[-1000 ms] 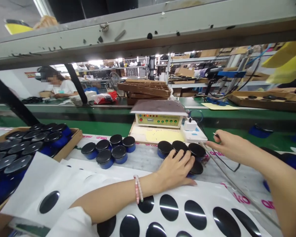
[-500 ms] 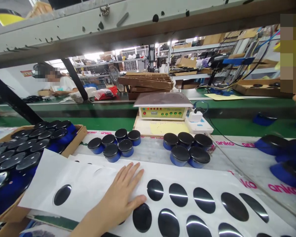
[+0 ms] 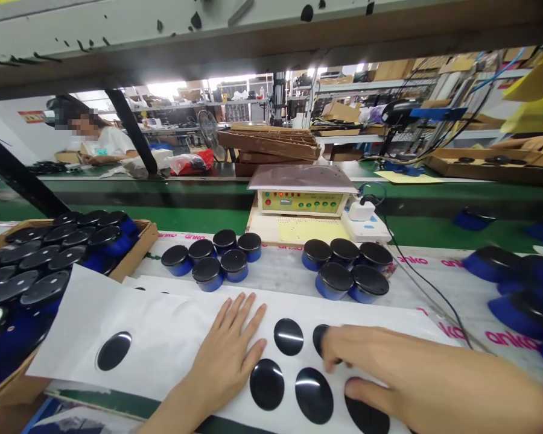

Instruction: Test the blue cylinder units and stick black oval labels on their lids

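A white sheet (image 3: 176, 337) with round glossy black stickers lies across the bench. My left hand (image 3: 228, 349) presses flat on it, fingers spread, holding nothing. Just right of that hand are several stickers, among them one black sticker (image 3: 288, 337) and a lower one (image 3: 314, 395). My right hand (image 3: 384, 361) is over the sheet's right part, fingers bent, with a gap between thumb and fingers. Its fingertips, slightly blurred, partly cover a sticker (image 3: 320, 339); its thumb overlaps another sticker (image 3: 366, 413). Nothing shows in its grip.
Blue containers with black lids (image 3: 208, 273) stand in two groups behind the sheet, with more at right. A cardboard box (image 3: 147, 238) at left is filled with similar ones. Behind are a control unit (image 3: 303, 199) and power strip (image 3: 366, 229). Two other people work beyond.
My right hand has come in from the right and now reaches over the stickers. My left hand stays flat on the sheet. The view has shifted slightly.
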{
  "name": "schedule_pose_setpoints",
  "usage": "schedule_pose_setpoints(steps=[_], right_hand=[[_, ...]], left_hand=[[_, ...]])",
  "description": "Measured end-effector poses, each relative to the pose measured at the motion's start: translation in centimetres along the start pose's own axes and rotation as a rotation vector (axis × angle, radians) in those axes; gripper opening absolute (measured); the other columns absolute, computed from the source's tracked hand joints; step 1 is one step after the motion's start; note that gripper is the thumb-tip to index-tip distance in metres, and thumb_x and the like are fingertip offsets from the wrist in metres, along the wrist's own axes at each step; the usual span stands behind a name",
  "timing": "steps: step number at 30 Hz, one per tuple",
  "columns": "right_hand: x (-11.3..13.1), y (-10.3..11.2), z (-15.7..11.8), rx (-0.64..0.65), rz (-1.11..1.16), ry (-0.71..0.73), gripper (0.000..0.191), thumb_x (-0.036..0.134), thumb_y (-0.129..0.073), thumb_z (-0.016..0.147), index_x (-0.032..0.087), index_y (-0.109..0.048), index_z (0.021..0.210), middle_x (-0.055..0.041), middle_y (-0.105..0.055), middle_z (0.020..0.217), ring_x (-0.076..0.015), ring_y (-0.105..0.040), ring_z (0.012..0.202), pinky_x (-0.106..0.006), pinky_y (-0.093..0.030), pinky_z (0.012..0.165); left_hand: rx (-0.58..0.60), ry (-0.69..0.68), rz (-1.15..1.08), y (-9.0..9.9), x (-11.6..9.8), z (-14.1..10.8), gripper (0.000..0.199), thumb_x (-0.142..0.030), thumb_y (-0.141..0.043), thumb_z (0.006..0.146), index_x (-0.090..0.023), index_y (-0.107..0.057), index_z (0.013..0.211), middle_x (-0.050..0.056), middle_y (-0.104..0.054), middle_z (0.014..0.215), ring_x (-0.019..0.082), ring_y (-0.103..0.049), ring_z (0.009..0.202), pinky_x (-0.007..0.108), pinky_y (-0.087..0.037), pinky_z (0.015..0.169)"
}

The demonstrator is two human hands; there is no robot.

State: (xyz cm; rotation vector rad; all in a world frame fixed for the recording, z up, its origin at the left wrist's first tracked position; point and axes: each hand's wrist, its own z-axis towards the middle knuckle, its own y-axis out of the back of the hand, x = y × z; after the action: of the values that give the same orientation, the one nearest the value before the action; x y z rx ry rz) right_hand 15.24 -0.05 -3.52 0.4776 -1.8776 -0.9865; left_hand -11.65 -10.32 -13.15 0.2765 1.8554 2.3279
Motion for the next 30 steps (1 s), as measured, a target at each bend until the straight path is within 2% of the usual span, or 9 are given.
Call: schedule_pose_setpoints(steps=[3, 7, 10, 13, 17, 21, 25, 28, 30], right_hand=[[2.5, -0.4, 5.8, 0.139, -0.053, 0.251, 0.032, 0.013, -0.056, 0.082, 0.023, -0.052, 0.112, -0.0052, -0.055, 0.117, -0.0214, -0.053, 0.107, -0.031, -0.043, 0.086], [1.7, -1.0, 10.1, 0.229, -0.146, 0.365, 0.031, 0.013, -0.067, 0.076, 0.017, -0.051, 0.102, -0.0078, -0.053, 0.110, -0.0237, -0.053, 0.100, -0.033, -0.045, 0.081], [1.2, -1.3, 10.3, 0.251, -0.151, 0.383, 0.032, 0.011, -0.068, 0.073, 0.017, -0.051, 0.100, -0.0064, -0.053, 0.105, -0.0221, -0.053, 0.095, -0.031, -0.045, 0.078], [0.9, -1.3, 9.3, 0.214, -0.153, 0.411, 0.027, 0.010, -0.062, 0.079, 0.017, -0.052, 0.104, -0.0074, -0.052, 0.109, -0.0221, -0.051, 0.101, -0.032, -0.043, 0.082], [0.3, -1.0, 8.6, 0.171, -0.142, 0.391, 0.018, 0.017, -0.059, 0.083, 0.019, -0.055, 0.101, -0.0051, -0.053, 0.101, -0.0207, -0.052, 0.096, -0.030, -0.044, 0.078], [0.3, -0.7, 9.6, 0.175, -0.228, 0.389, 0.028, 0.021, -0.065, 0.077, 0.020, -0.054, 0.103, -0.0050, -0.050, 0.105, -0.0191, -0.055, 0.083, -0.030, -0.042, 0.068], [0.8, -0.4, 11.2, 0.231, -0.276, 0.392, 0.034, 0.027, -0.071, 0.071, 0.022, -0.054, 0.100, -0.0015, -0.046, 0.099, -0.0143, -0.051, 0.067, -0.025, -0.033, 0.053], [0.9, -0.2, 11.5, 0.239, -0.232, 0.414, 0.031, 0.027, -0.072, 0.071, 0.022, -0.054, 0.096, -0.0006, -0.044, 0.097, -0.0123, -0.048, 0.065, -0.024, -0.033, 0.053], [0.5, 0.0, 11.0, 0.187, -0.168, 0.443, 0.025, 0.022, -0.070, 0.074, 0.021, -0.054, 0.093, -0.0008, -0.044, 0.096, -0.0129, -0.050, 0.070, -0.024, -0.036, 0.058]], left_hand=[[-0.022, 0.012, -0.024, 0.1, -0.1, 0.0, 0.055, -0.038, -0.038, 0.095, -0.025, -0.022, 0.146, 0.005, -0.028, 0.151, 0.026, -0.028, 0.138, 0.046, -0.031, 0.110], [-0.036, 0.026, -0.047, 0.3, -0.1, 0.0, 0.052, -0.039, -0.040, 0.095, -0.025, -0.028, 0.144, 0.005, -0.032, 0.150, 0.026, -0.032, 0.136, 0.045, -0.032, 0.110], [-0.028, 0.038, -0.066, 0.5, -0.1, 0.0, 0.049, -0.038, -0.039, 0.095, -0.025, -0.033, 0.142, 0.006, -0.032, 0.150, 0.026, -0.031, 0.137, 0.045, -0.032, 0.110], [-0.003, 0.044, -0.065, 0.6, -0.1, 0.1, 0.051, -0.039, -0.038, 0.095, -0.026, -0.029, 0.143, 0.006, -0.030, 0.151, 0.026, -0.030, 0.137, 0.046, -0.032, 0.110], [0.028, 0.044, -0.055, 0.6, -0.1, 0.1, 0.054, -0.041, -0.037, 0.095, -0.026, -0.024, 0.145, 0.006, -0.026, 0.152, 0.027, -0.027, 0.138, 0.047, -0.030, 0.111], [0.041, 0.044, -0.058, 0.6, -0.2, 0.2, 0.054, -0.040, -0.037, 0.095, -0.026, -0.023, 0.145, 0.006, -0.026, 0.152, 0.027, -0.027, 0.138, 0.048, -0.030, 0.111], [0.052, 0.047, -0.087, 0.9, -0.2, 0.2, 0.052, -0.038, -0.037, 0.095, -0.025, -0.027, 0.144, 0.006, -0.027, 0.152, 0.027, -0.027, 0.138, 0.049, -0.030, 0.111], [0.039, 0.050, -0.113, 1.0, -0.1, 0.3, 0.051, -0.037, -0.039, 0.094, -0.024, -0.030, 0.143, 0.007, -0.028, 0.151, 0.028, -0.028, 0.138, 0.049, -0.031, 0.111], [0.033, 0.052, -0.126, 1.0, -0.2, 0.3, 0.051, -0.037, -0.041, 0.094, -0.024, -0.031, 0.143, 0.006, -0.029, 0.151, 0.028, -0.028, 0.138, 0.048, -0.031, 0.110]])
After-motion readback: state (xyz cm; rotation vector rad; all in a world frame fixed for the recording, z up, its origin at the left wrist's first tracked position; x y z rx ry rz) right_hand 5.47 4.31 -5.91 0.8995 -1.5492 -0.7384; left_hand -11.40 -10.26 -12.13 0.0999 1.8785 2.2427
